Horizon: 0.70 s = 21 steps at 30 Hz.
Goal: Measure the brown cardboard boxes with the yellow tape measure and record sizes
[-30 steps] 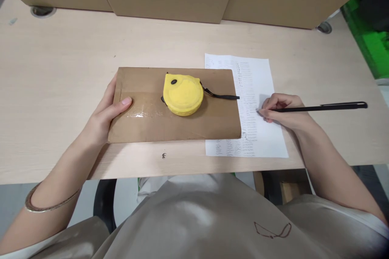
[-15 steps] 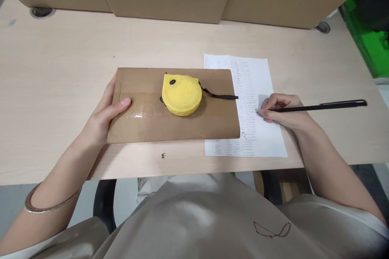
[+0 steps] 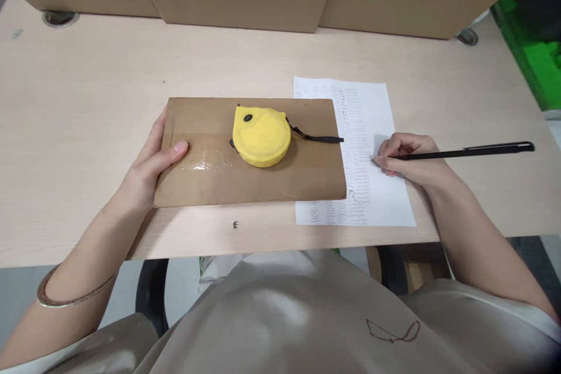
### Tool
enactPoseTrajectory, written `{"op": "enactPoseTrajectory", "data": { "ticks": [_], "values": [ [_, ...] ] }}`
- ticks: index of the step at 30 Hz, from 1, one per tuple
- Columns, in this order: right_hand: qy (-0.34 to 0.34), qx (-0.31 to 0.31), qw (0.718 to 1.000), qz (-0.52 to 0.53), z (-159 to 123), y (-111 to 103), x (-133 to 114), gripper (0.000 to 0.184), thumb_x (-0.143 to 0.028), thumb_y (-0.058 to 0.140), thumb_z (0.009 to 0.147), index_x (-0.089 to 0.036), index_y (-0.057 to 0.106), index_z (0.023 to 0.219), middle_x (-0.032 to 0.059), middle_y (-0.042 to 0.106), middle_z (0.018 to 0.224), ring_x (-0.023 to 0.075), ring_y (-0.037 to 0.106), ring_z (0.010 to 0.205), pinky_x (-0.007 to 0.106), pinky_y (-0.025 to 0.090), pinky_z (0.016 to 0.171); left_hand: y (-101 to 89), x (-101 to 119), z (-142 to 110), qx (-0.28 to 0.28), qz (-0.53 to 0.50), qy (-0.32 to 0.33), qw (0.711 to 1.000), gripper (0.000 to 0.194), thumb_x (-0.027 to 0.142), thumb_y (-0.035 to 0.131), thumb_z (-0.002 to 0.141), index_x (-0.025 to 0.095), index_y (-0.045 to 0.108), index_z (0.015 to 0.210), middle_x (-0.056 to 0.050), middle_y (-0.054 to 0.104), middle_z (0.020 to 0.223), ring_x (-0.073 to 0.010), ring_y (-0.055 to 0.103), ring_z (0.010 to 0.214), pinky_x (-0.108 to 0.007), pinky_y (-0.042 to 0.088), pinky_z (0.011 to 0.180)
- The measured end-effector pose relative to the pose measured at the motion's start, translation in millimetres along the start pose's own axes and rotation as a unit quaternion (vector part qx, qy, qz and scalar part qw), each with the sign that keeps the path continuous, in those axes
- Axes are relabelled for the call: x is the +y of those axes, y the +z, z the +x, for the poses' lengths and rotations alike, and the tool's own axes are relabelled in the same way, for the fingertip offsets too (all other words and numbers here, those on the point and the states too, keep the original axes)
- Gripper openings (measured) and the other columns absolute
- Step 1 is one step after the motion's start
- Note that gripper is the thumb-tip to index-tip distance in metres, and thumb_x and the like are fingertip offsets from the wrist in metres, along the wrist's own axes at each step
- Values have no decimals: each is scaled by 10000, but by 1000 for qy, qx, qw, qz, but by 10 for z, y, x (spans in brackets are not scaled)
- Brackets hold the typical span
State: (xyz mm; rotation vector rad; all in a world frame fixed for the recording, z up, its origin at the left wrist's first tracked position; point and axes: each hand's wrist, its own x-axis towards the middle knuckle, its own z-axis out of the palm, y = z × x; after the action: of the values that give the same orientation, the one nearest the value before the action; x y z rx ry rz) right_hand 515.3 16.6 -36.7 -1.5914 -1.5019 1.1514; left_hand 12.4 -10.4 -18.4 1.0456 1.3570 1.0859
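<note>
While the head view is the only one, it shows well the cardboard box (image 3: 201, 181), whose left end is gripped by the left hand (image 3: 151, 172), thumb on top, other fingers mostly hidden. On the box, near its middle, lies one yellow round case (image 3: 262, 137) with one black strap (image 3: 322, 139). One paper sheet (image 3: 372, 105) is partly covered by the box's right end. To the right of the box, the right hand (image 3: 405, 155) pinches one black pen (image 3: 477, 151), tip at the sheet; contact I cannot tell. Marking the sheet seems the step in hand; a next stroke would call for steady fingers. Counted: two hands, one box.
</note>
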Motion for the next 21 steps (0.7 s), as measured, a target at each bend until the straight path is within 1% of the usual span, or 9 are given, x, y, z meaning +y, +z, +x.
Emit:
{"op": "enactPoseTrajectory", "data": {
  "ticks": [5, 8, 11, 14, 16, 17, 19, 21],
  "values": [
    [9, -1, 1000, 1, -4, 0, -52, 322, -274, 963, 608, -215, 653, 543, 20, 612, 501, 94, 536, 439, 211, 375, 461, -8, -42, 27, 8, -5, 16, 1000, 964, 545, 1007, 808, 411, 677, 1704, -31, 754, 1665, -461, 770, 1407, -489, 723, 1063],
    [11, -1, 1000, 0, -3, 6, -63, 308, -257, 950, 612, -215, 651, 550, 18, 617, 511, 93, 539, 443, 212, 379, 465, -16, -52, 30, 3, -8, 17, 1000, 926, 533, 998, 833, 426, 683, 1697, -26, 761, 1653, -466, 768, 1407, -519, 707, 1103],
    [19, 4, 1000, -5, -3, 15, -62, 299, -243, 935, 609, -221, 642, 553, 15, 619, 515, 98, 540, 439, 221, 381, 467, -16, -49, 20, -8, -13, 19, 1000, 877, 523, 983, 869, 433, 687, 1689, -20, 764, 1648, -479, 738, 1452, -569, 665, 1193],
    [25, -6, 1000, -4, -4, -1, -80, 280, -206, 909, 609, -228, 635, 550, 13, 613, 510, 103, 533, 449, 235, 374, 483, -3, -29, 3, -14, -16, 13, 1000, 877, 530, 975, 891, 445, 663, 1707, -11, 747, 1675, -493, 699, 1502, -633, 604, 1276],
    [41, -18, 999, 20, -3, -39, -118, 273, -195, 875, 612, -239, 613, 547, 7, 581, 488, 108, 506, 446, 250, 339, 484, 13, -5, -12, -9, -12, 7, 1000, 895, 544, 974, 893, 451, 647, 1721, -7, 731, 1696, -503, 673, 1531, -673, 562, 1313],
    [60, -25, 997, 30, -1, -64, -148, 280, -208, 864, 620, -246, 596, 547, 1, 550, 470, 107, 473, 432, 260, 305, 476, 23, 10, -20, -6, -10, 3, 1000, 907, 553, 970, 895, 448, 636, 1731, -10, 723, 1706, -510, 660, 1544, -694, 542, 1327],
    [107, -40, 993, 24, 10, -111, -239, 352, -276, 863, 684, -261, 542, 542, -17, 454, 441, 103, 390, 413, 287, 259, 475, 49, 39, -36, -2, -8, -5, 1000, 927, 569, 962, 896, 429, 618, 1746, -27, 708, 1722, -528, 644, 1557, -734, 511, 1340],
    [144, -50, 988, -34, 34, -126, -367, 472, -383, 842, 838, -271, 490, 544, -25, 386, 450, 109, 352, 426, 317, 287, 500, 77, 63, -49, 0, -7, -7, 1000, 920, 572, 951, 898, 395, 623, 1739, -50, 699, 1729, -542, 639, 1560, -763, 495, 1342]
  ]
}}
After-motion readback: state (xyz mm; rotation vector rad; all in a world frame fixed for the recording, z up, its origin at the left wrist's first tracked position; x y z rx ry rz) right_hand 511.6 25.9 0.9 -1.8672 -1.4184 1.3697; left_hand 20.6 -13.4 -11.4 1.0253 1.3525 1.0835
